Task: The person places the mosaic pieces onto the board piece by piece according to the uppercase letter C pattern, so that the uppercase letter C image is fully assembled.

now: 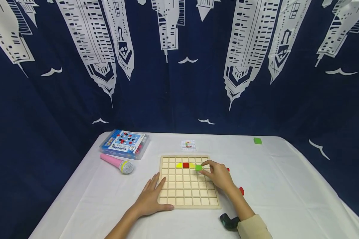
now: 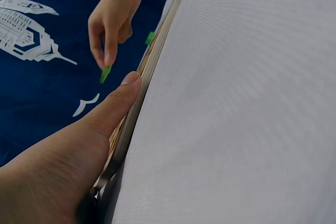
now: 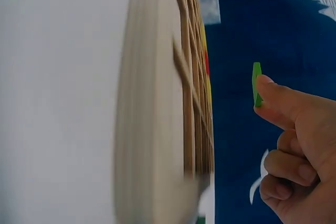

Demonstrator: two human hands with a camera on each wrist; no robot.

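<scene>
A wooden grid board [image 1: 179, 192] lies on the white table. In its upper rows sit a yellow piece [image 1: 179, 165], a red square tile [image 1: 185, 165] and another yellow piece [image 1: 192, 165]. My right hand [image 1: 219, 176] pinches a green square tile [image 1: 198, 167] between thumb and index finger, above the board's upper right part. In the right wrist view that green tile [image 3: 256, 85] is seen edge-on, raised off the board. My left hand [image 1: 151, 198] rests at the board's lower left corner, fingers spread along the left side and thumb [image 2: 123, 98] on the near edge.
Behind the board lies a small printed pattern card [image 1: 188, 145]. A clear plastic case [image 1: 125, 144] and a pink microphone [image 1: 118, 163] are at the back left. Another green tile [image 1: 257, 141] lies back right; a red piece [image 1: 241, 191] and a black object [image 1: 229, 221] are by my right forearm.
</scene>
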